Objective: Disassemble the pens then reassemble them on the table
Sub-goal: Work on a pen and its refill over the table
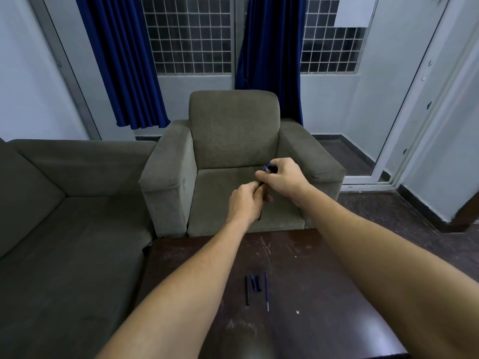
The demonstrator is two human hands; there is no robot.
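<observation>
Both hands, left hand (245, 200) low and right hand (278, 174) high, pinch one pen (269, 168) (axis steeply tilted) above loose pen parts (255, 286).

A single wide-angle head camera looks forward and down from above the near edge of a dark table (311, 268), close beneath it. Both forearms stretch away from the lens toward an armchair (234, 141) straight ahead. A sofa (64, 203) fills the left; curtains (124, 60) and window lie beyond.
</observation>
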